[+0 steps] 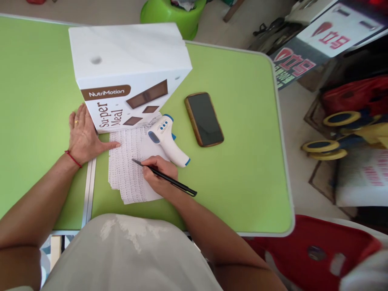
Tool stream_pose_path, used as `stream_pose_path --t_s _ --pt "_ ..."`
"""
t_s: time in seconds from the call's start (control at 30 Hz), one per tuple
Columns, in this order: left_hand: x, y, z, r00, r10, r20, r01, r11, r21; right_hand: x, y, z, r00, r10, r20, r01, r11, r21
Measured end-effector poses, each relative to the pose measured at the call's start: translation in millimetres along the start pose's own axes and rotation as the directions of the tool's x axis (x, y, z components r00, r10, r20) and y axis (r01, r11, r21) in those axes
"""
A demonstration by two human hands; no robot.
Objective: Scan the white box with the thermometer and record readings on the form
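Note:
My right hand (160, 173) is closed around a black pen (174, 182), its tip over a sheet of paper (130, 178) covered in rows of small handwriting. My left hand (83, 135) lies spread on the green table, thumb stretched onto the paper's left edge, fingers beside the box. A white box (130, 52) marked NutriMotion Su-per Meal stands at the paper's far end and hides part of it. On the paper's right side lies a white and blue infrared thermometer (169, 141), just beyond my right hand.
A phone (206, 119) in a brown case lies right of the thermometer. The green table (248, 173) has a pale rim and a metal seam at left. Past it stand a green stool (172, 20) and a red seat (315, 250).

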State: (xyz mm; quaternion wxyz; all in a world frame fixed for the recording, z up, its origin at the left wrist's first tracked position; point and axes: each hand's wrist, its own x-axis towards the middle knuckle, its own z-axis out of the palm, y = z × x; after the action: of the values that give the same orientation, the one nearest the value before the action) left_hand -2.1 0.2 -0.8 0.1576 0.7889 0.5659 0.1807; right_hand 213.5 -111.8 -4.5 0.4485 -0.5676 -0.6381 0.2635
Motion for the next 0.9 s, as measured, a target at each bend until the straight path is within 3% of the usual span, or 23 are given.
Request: stream_pose_path --t_s 0.47,0.9 --pt "0.5 0.4 -0.8 1.0 -0.011 0.019 0.011 1.0 -0.016 -0.6 0.5 -4.0 1.0 -0.002 0.022 0.002 1.0 -0.009" --pt "0.1 0.1 -1.3 1.0 -0.012 0.025 0.013 0.999 -0.031 0.1 2.0 -3.7 0.995 -0.104 0.012 0.103 0.994 0.021"
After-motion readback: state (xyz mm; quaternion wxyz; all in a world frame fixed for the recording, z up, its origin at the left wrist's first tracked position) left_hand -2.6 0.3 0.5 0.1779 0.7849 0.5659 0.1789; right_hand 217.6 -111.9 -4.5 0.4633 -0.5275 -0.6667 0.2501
